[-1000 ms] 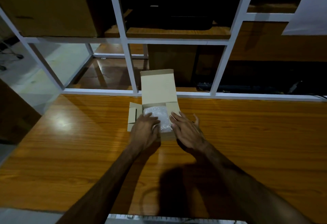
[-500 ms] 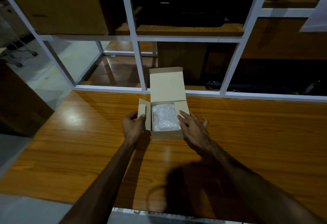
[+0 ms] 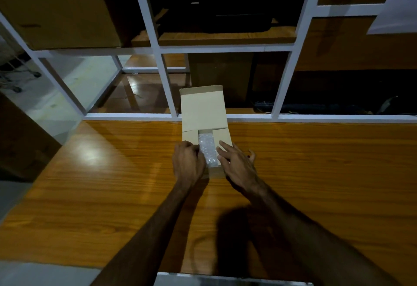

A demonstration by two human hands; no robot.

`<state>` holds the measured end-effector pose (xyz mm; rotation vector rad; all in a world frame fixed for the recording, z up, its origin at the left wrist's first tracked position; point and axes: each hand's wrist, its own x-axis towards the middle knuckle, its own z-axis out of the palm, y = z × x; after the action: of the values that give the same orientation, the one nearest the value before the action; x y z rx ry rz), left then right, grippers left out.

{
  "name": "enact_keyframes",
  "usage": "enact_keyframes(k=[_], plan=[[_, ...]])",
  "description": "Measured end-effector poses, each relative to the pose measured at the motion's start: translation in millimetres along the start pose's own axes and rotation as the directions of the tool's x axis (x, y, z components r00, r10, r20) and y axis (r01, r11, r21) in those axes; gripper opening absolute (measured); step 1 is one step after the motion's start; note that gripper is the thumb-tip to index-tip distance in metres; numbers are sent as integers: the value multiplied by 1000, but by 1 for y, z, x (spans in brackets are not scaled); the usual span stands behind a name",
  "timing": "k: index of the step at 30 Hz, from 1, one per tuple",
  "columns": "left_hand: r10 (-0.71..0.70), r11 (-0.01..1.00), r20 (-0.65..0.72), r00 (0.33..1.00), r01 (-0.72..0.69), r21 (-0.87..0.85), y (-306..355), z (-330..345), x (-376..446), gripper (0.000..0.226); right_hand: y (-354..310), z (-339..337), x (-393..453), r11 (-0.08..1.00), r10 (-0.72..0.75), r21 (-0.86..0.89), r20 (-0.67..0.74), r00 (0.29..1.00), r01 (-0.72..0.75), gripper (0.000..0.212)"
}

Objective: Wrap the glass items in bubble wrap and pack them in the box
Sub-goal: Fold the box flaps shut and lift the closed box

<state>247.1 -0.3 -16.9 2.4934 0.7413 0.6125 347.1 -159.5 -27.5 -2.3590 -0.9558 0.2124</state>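
A small cardboard box point(image 3: 204, 114) stands on the wooden table point(image 3: 112, 184), its lid flap upright at the back. Both side flaps are folded in over the top, and a strip of a bubble-wrapped item point(image 3: 208, 150) shows in the gap between them. My left hand point(image 3: 187, 161) rests curled on the left side flap, pressing it down. My right hand point(image 3: 237, 161) lies flat with spread fingers on the right side flap. The glass inside the wrap is hidden.
A white metal shelf frame point(image 3: 158, 60) rises behind the table's far edge. A large cardboard carton point(image 3: 58, 8) sits on the upper left shelf, and dark objects fill the other shelves. The table's left edge drops off to a pale floor point(image 3: 67, 96).
The two side flaps, which stood open half a second ago, are now folded inward over the bubble-wrapped item. Both hands moved onto the flaps.
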Motion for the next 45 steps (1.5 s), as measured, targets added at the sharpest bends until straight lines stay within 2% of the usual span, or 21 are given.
enact_keyframes(k=[4,8,12,14,15,16,18,20,23,26,30,32,34,36,37,39,43,45], plan=[[120,990,17,993,-118,-77,-20,-7,6,18,3,4,2,998,1,55,-56,998,2,35],[98,950,52,994,-78,-303,-31,-19,15,20,4,3,18,997,35,79,-134,990,-24,22],[95,979,175,980,-61,-192,-27,-22,27,6,6,-5,37,983,106,164,-137,985,-82,10],[60,991,229,972,-31,-127,-24,-21,34,12,1,-10,46,974,147,191,-128,981,-121,12],[25,994,251,968,2,-107,-21,-22,36,12,-1,-13,52,976,148,178,-119,982,-126,22],[4,995,251,968,21,-98,-21,-21,39,12,-2,-15,58,978,145,167,-93,985,-128,43],[-22,997,235,972,38,-65,-20,-21,43,41,1,-21,71,977,153,148,-6,988,-151,96],[-64,997,254,965,71,-16,-20,-19,46,64,9,-29,85,974,177,125,107,978,-190,127],[-129,991,354,927,132,15,-15,-20,46,57,17,-39,105,946,196,189,316,928,-264,143],[-84,992,412,907,37,120,-15,-25,49,50,22,-37,123,953,139,200,380,914,-228,152],[-42,926,471,881,-143,349,-14,-30,55,42,35,-27,130,957,32,263,329,944,-124,142],[-5,911,443,896,-179,373,-12,-30,51,40,24,-35,117,951,-5,299,259,966,-75,135],[30,958,353,935,-128,258,-15,-29,40,41,20,-36,108,943,-26,330,189,982,-38,125],[-15,999,200,980,7,40,-23,-25,24,45,20,-34,100,930,-42,367,125,991,-7,116],[-72,995,129,989,80,-60,-26,-25,17,47,20,-32,97,924,-51,381,96,994,11,114],[-132,974,57,990,140,-178,-31,-23,7,52,22,-27,90,916,-53,400,48,997,30,110],[-148,940,116,982,176,-291,-41,-25,-7,63,20,-20,79,918,-36,395,-25,999,43,95],[-195,860,208,958,269,-433,-42,-31,-11,76,21,-16,76,915,-36,399,-49,998,53,82]])
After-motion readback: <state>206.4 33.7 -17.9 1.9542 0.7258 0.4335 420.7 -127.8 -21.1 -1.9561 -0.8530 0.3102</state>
